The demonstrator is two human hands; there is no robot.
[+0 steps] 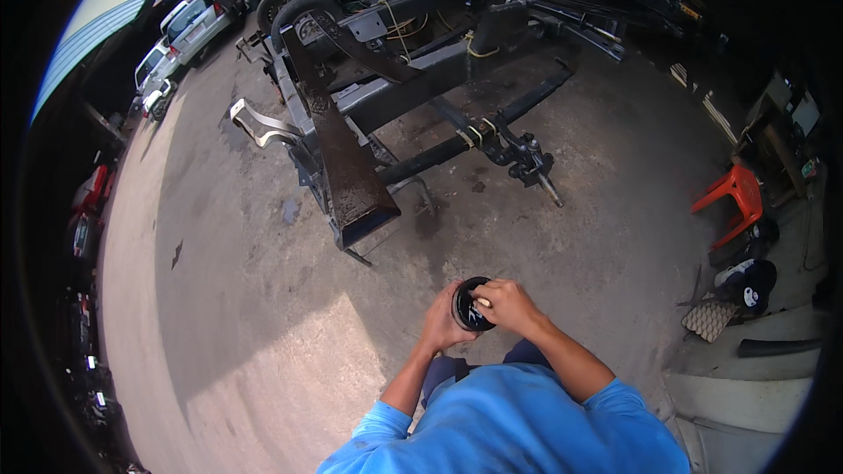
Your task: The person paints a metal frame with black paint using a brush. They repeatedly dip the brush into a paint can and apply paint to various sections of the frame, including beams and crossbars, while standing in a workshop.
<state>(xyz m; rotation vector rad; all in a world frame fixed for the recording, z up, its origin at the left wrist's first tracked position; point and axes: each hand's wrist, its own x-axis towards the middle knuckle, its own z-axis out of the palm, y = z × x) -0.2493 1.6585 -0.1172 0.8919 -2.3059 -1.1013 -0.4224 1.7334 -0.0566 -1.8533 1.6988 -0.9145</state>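
In front of my body, my left hand [442, 320] wraps round the side of a small round can [465, 314] with a dark rim and glossy black inside. A few whitish glints show in it. My right hand [512, 305] is closed on a short pale handle [483, 302] over the can's mouth. The working end of that handle is hidden, so I cannot tell its kind. Ahead of both hands, apart from them, stands a dark metal vehicle chassis [413, 88] with a rusty, wide beam [338, 158] at its near left.
An axle [474, 139] with a hub spindle [549, 189] juts towards the right of the chassis. A bent silvery bracket [262, 125] sticks out at left. To the right are an orange plastic stool [736, 196] and a dark cap [751, 285]. Parked cars [189, 31] stand far left.
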